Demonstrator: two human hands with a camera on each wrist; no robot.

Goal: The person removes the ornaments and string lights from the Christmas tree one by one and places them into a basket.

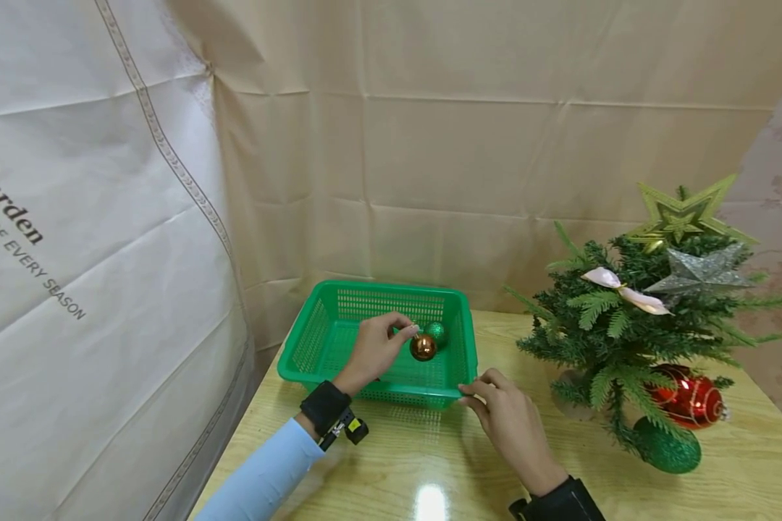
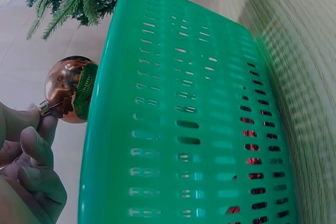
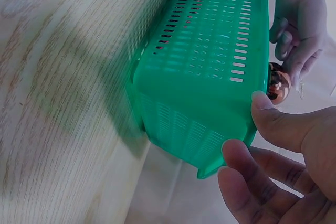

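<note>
Got a copper bauble [image 1: 423, 348] pinched in my left hand [image 1: 374, 347], green basket [image 1: 391, 288] rim in my right hand [image 1: 510, 420]. Red stuff [image 2: 252, 147] inside's mostly hidden, maybe ornaments?

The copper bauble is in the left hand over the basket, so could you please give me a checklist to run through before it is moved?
1. Copper bauble held: ok, the left hand pinches it by its cap.
2. Green basket steadied: ok, the right hand pinches its rim near a corner.
3. Right hand free to help: not ok, it is on the basket.
4. Bauble apart from the green glitter bauble in the basket: cannot tell, they overlap in the head view.
5. Christmas tree upright: ok.
</note>
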